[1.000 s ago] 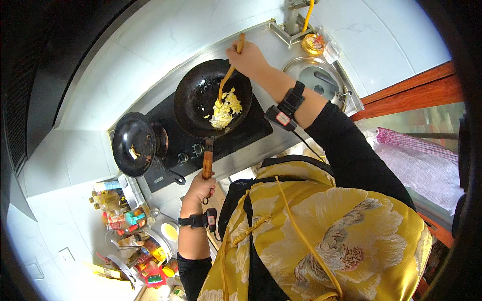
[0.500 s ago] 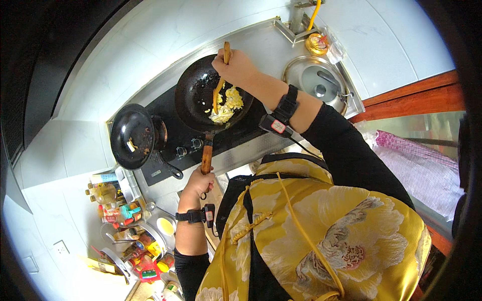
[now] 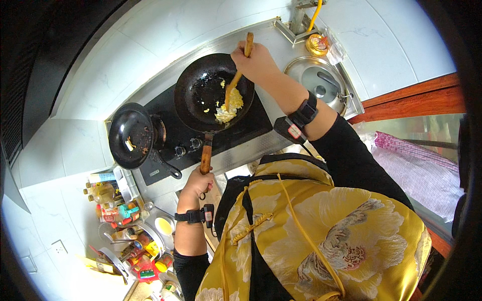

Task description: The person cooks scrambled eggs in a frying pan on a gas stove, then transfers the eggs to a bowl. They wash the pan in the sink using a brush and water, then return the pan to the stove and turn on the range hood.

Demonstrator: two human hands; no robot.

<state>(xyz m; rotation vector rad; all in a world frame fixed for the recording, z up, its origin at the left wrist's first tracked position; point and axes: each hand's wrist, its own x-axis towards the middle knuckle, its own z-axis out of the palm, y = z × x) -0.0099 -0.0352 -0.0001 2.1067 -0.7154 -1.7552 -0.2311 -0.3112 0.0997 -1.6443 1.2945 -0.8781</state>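
A dark wok (image 3: pixel 193 95) sits on the black stove, its wooden handle pointing back at me. My left hand (image 3: pixel 199 181) is closed round the end of that handle. Up at the wok's far right rim, my right hand (image 3: pixel 253 61) grips a wooden spatula (image 3: pixel 234 83) by its upper shaft. The blade rests slanted against yellow and white scrambled egg (image 3: pixel 233 106) in the right part of the pan. A few small egg bits lie apart on the wok's dark bottom.
Left of the wok, a black frying pan (image 3: pixel 129 138) with scraps in it stands over another burner of the stove (image 3: pixel 241 130). A glass-lidded pot (image 3: pixel 314 83) stands at the right, beside a gold-lidded jar (image 3: pixel 317 45). Bottles (image 3: pixel 103 193) and seasoning containers crowd the lower left.
My right hand has moved right with the spatula, and the egg has been gathered closer together on the wok's right side. My left hand keeps its grip on the handle.
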